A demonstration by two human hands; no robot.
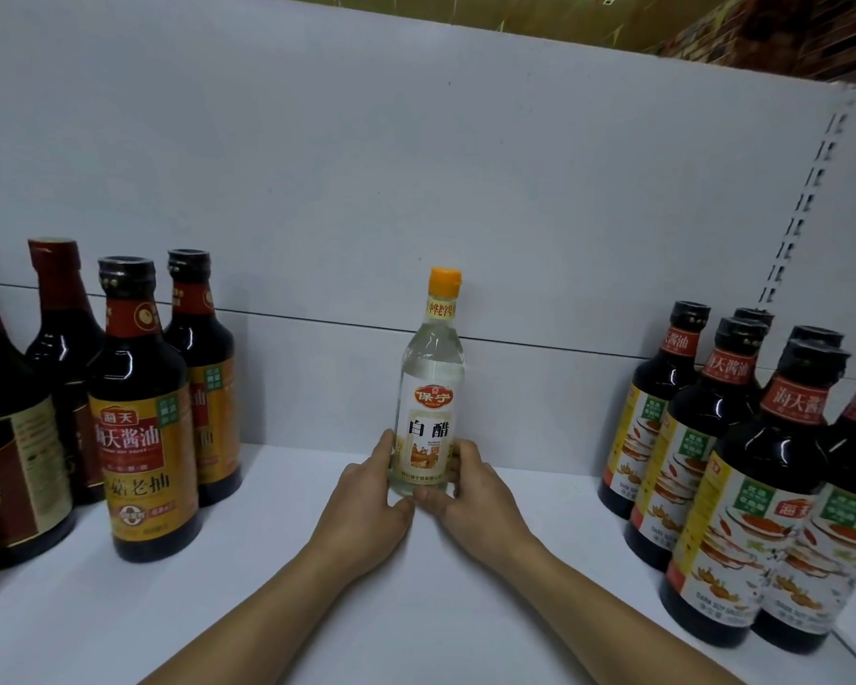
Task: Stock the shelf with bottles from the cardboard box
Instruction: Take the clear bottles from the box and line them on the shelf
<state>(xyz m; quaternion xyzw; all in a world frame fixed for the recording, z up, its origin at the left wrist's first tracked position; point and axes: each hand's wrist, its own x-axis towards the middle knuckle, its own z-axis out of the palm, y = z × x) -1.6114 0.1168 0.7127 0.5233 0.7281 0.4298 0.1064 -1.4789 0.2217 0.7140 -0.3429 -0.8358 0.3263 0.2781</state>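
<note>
A clear white-vinegar bottle (432, 378) with an orange cap and a white label stands upright on the white shelf (268, 575), close to the back panel. My left hand (372, 491) grips its base from the left and my right hand (468, 487) grips it from the right. Both thumbs meet in front of the bottle's foot. The cardboard box is out of view.
Several dark soy-sauce bottles with orange labels (142, 417) stand at the left. Another group of dark bottles with yellow and white labels (742, 491) fills the right side. The white back panel (416, 165) rises behind, with a slotted upright (806, 190) at the right.
</note>
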